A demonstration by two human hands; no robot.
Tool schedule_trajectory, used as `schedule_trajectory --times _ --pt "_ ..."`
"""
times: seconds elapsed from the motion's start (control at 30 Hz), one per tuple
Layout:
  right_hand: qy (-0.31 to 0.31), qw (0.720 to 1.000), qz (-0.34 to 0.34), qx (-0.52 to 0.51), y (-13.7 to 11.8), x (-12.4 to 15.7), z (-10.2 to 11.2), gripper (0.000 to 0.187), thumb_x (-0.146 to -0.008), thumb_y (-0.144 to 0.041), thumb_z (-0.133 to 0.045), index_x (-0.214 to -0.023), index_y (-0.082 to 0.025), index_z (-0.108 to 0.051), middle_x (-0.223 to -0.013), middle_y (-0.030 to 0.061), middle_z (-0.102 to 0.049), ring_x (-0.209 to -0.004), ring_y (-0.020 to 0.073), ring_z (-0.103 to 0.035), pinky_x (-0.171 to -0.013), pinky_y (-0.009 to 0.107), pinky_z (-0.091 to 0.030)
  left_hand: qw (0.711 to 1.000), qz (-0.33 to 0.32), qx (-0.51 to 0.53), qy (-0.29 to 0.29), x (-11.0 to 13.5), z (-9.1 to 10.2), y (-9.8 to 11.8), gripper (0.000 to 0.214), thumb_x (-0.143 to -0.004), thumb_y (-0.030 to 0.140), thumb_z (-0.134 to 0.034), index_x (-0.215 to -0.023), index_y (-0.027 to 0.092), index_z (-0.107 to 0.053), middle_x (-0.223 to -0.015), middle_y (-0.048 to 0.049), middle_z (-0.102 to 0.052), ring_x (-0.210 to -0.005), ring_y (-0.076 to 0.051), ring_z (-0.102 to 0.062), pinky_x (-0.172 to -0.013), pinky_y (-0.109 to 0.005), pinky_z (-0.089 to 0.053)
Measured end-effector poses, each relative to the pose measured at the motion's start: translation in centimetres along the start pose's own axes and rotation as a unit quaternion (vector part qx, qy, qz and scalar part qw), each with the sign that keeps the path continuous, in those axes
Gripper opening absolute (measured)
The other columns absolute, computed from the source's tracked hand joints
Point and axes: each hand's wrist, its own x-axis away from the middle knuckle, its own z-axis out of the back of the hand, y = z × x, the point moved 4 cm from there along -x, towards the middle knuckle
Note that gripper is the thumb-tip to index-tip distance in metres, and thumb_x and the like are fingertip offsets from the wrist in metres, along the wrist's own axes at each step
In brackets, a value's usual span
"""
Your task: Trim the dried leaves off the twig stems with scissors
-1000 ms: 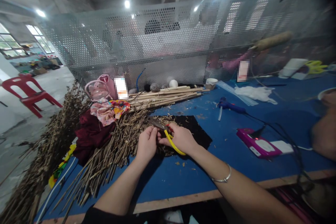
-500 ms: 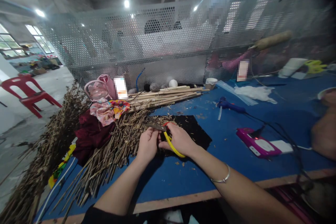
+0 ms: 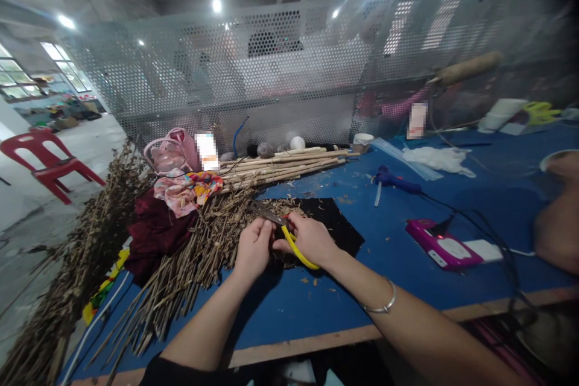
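Observation:
My right hand (image 3: 312,240) is closed around the handles of a pair of scissors (image 3: 296,247) with yellow and red grips. The dark metal blades point left and away, over the top of my left hand (image 3: 254,245). The fingers of my left hand are pinched together close to the blades; what they hold is hidden. Below and beyond both hands lie dried plant stalks (image 3: 219,232) with withered leaves, fanned out towards the near left. Some cut bits rest on a black cloth (image 3: 341,223) under and behind my right hand.
On the blue table (image 3: 362,295) sit a purple power strip (image 3: 446,244) and a blue glue gun (image 3: 395,181) to the right. Pale sticks (image 3: 280,167) lie at the back before a perforated metal screen (image 3: 271,78). A maroon cloth (image 3: 158,235) is at left. Another person's arm (image 3: 561,217) shows at the right edge.
The scissor blades look slightly more closed, and the red grip has shifted a little towards the yellow one. Both hands stay in nearly the same place.

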Motion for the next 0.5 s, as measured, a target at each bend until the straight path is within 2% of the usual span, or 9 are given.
schedule_trajectory --times 0.1,0.3,0.4,0.5 --pt "0.002 1.0 -0.006 0.011 0.08 -0.12 -0.06 0.048 -0.065 -0.067 -0.055 -0.079 -0.021 -0.048 -0.065 0.0005 -0.059 -0.058 0.0169 -0.056 -0.049 0.024 -0.025 1.0 -0.017 -0.008 0.003 0.11 -0.02 0.21 0.031 -0.085 0.037 -0.038 -0.066 0.016 -0.051 -0.058 0.0022 -0.046 -0.056 -0.011 -0.041 -0.055 -0.021 -0.032" --pt "0.01 1.0 -0.015 0.004 0.47 -0.23 -0.35 0.046 -0.067 -0.063 -0.056 -0.087 -0.021 -0.052 -0.07 0.001 -0.062 -0.062 0.017 -0.058 -0.05 0.024 -0.026 0.998 -0.007 0.054 0.03 -0.1 0.35 -0.32 0.029 -0.084 0.029 -0.034 -0.058 0.019 -0.039 -0.055 0.0033 -0.04 -0.052 -0.01 -0.039 -0.05 -0.021 -0.031" --pt "0.013 1.0 -0.022 0.001 0.75 -0.28 -0.46 0.046 -0.068 -0.062 -0.056 -0.088 -0.021 -0.052 -0.069 0.0008 -0.061 -0.062 0.0168 -0.057 -0.05 0.024 -0.026 0.998 -0.008 0.062 0.026 -0.28 0.5 -0.38 0.03 -0.084 0.027 -0.034 -0.056 0.019 -0.04 -0.053 0.0031 -0.041 -0.05 -0.011 -0.041 -0.049 -0.021 -0.032" --pt "0.017 0.999 -0.031 -0.003 0.95 -0.29 -0.49 0.047 -0.068 -0.061 -0.057 -0.092 -0.021 -0.052 -0.07 0.0015 -0.062 -0.063 0.0173 -0.058 -0.05 0.024 -0.027 0.997 0.0 0.067 0.032 -0.32 0.57 -0.28 0.028 -0.084 0.032 -0.037 -0.063 0.018 -0.048 -0.052 0.0039 -0.043 -0.049 -0.01 -0.042 -0.048 -0.021 -0.033"
